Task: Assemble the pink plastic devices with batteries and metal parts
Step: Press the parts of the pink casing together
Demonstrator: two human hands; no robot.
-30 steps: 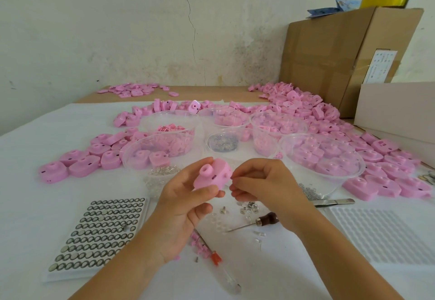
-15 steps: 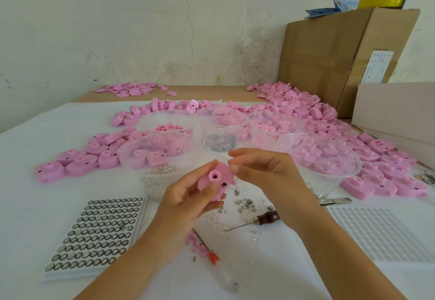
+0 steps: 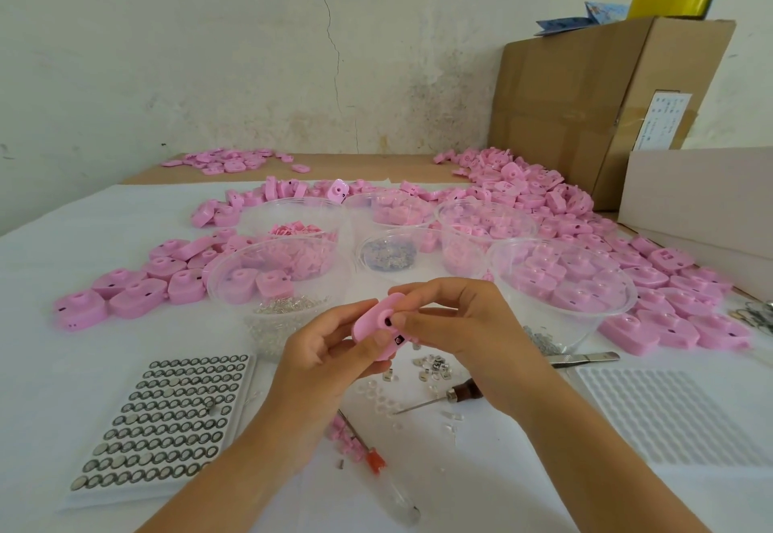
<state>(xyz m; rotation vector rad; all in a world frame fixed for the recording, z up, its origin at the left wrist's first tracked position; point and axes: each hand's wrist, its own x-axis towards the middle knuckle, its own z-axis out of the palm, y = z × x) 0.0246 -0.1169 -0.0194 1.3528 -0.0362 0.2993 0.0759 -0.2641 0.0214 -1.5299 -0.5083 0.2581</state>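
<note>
Hands both grip one pink device [image 3: 378, 325] above the worktop [image 3: 83, 239]: left hand [image 3: 322, 348] cradles it, right hand [image 3: 460, 323] pinches its upper edge. Judged mid-assembly on this unit. Battery tray [image 3: 167, 419] looks nearly full, metal parts [image 3: 431, 365] lie loose, and shells [image 3: 523, 193] fill bowls [image 3: 627, 294] and heaps, so most work is probably left.

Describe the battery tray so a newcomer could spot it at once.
On the white table, look at the near left corner, beside the left hand. A flat white tray lies there. Unlike the bare dimpled tray on the right, it is filled with rows of round silver batteries.
</note>
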